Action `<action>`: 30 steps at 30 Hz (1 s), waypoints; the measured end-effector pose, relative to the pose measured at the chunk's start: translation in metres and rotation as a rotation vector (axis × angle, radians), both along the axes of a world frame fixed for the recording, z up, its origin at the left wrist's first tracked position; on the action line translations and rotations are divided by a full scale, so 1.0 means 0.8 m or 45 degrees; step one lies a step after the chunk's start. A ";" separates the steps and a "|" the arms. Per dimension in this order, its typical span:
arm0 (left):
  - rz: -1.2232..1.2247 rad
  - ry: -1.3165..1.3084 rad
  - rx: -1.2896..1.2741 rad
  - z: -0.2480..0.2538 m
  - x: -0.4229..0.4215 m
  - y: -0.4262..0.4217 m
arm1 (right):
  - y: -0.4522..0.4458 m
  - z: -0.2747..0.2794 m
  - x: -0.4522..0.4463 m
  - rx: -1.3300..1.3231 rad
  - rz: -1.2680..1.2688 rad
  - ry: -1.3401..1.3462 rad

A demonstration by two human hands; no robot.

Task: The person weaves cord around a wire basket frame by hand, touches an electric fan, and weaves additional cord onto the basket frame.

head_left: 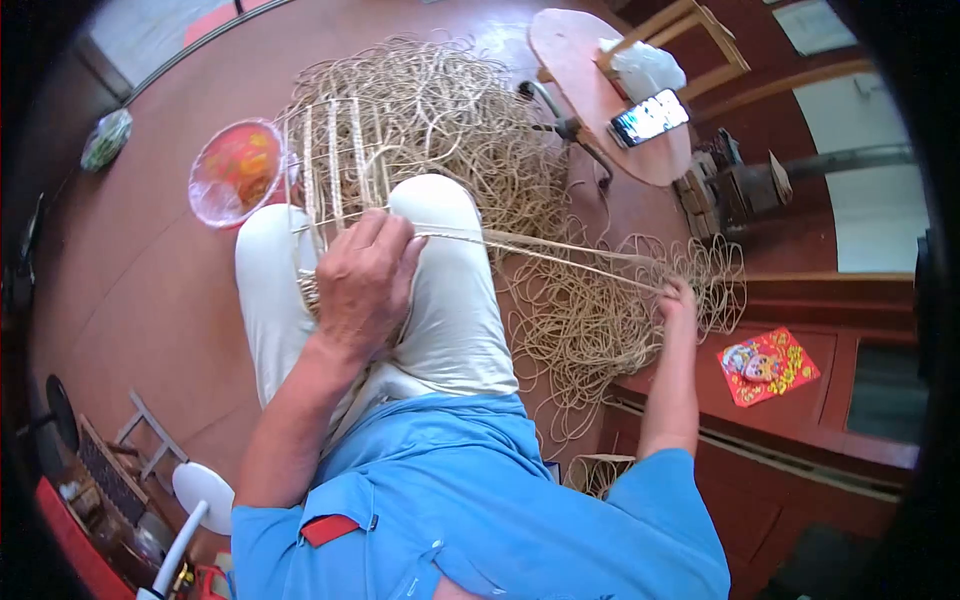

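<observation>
My left hand [365, 275] is closed over a woven frame [335, 160] wrapped in tan cord, which stands between my knees. Its fingers pinch cord near the frame's near edge. Out to the right, my right hand [678, 297] grips the same tan cord [560, 256], and two strands run taut between both hands across my right knee. A large tangled heap of cord [450, 110] lies on the floor beyond my knees. More loose cord [600, 330] spreads below the stretched strands. My fingers hide the exact spot where the cord meets the frame.
A bin with a plastic liner [237, 172] stands left of the frame. At the upper right, a phone [650, 118] rests on an oval board [570, 60]. A red printed packet [768, 367] lies on the cabinet at right. A white round stool [203, 495] is lower left.
</observation>
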State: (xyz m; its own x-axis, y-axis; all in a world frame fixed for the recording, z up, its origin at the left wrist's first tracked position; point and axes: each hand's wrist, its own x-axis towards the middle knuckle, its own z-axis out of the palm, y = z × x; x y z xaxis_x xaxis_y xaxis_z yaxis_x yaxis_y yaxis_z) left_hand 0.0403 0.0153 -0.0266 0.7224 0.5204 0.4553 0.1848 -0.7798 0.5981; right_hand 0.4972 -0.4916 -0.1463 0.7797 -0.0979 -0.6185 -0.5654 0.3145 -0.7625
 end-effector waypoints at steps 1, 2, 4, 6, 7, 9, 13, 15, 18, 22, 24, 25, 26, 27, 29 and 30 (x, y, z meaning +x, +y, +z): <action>0.005 -0.028 -0.051 0.000 -0.002 -0.002 | -0.073 -0.012 0.024 0.043 -0.073 0.068; 0.023 -0.018 -0.055 0.002 -0.004 -0.003 | -0.120 -0.016 0.029 -0.226 -0.138 -0.083; 0.039 -0.087 -0.176 0.009 -0.007 0.000 | -0.192 -0.012 0.045 -0.075 -0.463 -0.029; 0.069 -0.088 -0.335 0.015 -0.015 0.005 | -0.191 0.001 0.029 -0.432 0.150 -0.029; 0.098 -0.111 -0.418 0.024 -0.020 0.009 | -0.168 0.008 0.015 -0.538 0.378 -0.028; 0.185 -0.122 -0.353 0.028 -0.028 0.021 | -0.081 0.050 -0.046 -0.632 0.606 -0.007; 0.250 0.029 -0.402 0.033 -0.050 0.040 | 0.216 0.122 -0.205 -1.103 1.271 -0.904; 0.264 0.100 -0.068 0.024 -0.058 0.046 | 0.320 0.173 -0.294 -1.099 1.287 -1.226; 0.317 -0.009 0.080 0.013 -0.066 0.042 | 0.406 0.210 -0.390 -0.890 1.329 -1.591; 0.291 -0.113 -0.215 -0.001 -0.071 0.034 | 0.449 0.188 -0.436 -0.637 1.445 -1.815; 0.336 -0.086 -0.370 -0.001 -0.073 0.030 | 0.453 0.174 -0.440 -0.560 1.433 -1.815; 0.341 -0.087 -0.371 0.001 -0.072 0.029 | 0.455 0.167 -0.439 -0.591 1.464 -1.813; 0.317 -0.109 -0.420 0.006 -0.071 0.028 | 0.455 0.161 -0.439 -0.622 1.490 -1.809; 0.294 -0.133 -0.468 0.008 -0.070 0.028 | 0.454 0.162 -0.437 -0.636 1.599 -1.618; 0.257 -0.134 -0.458 0.004 -0.072 0.035 | 0.451 0.171 -0.434 -0.628 1.515 -1.720; 0.218 -0.132 -0.450 0.002 -0.074 0.039 | 0.450 0.176 -0.432 -0.619 1.427 -1.816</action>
